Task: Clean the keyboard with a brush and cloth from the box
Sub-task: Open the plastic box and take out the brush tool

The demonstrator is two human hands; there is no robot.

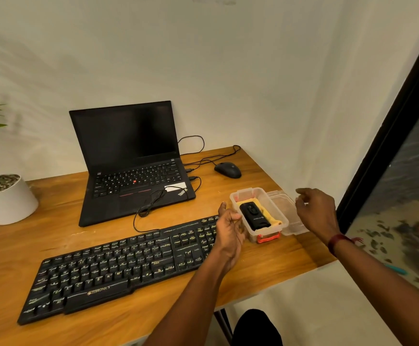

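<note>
You face a black keyboard (118,268) with pale lettering on a honey-brown, grained desk (128,318). Centre right of the frame, the clear box (259,196) has a red latch (268,238) and holds a yellow cloth (270,217) under a black tool (254,216).

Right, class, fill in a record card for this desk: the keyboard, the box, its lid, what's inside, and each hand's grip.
keyboard: black, lying on the wooden desk, no tool on it
box: clear plastic, red latch, open, at the keyboard's right end
lid: off, lying just right of the box
contents: black item on a yellow cloth
left grip: bare hand, fingers loosely curled, holding nothing, at the box's left side
right grip: bare hand over the lid, holding nothing
</note>
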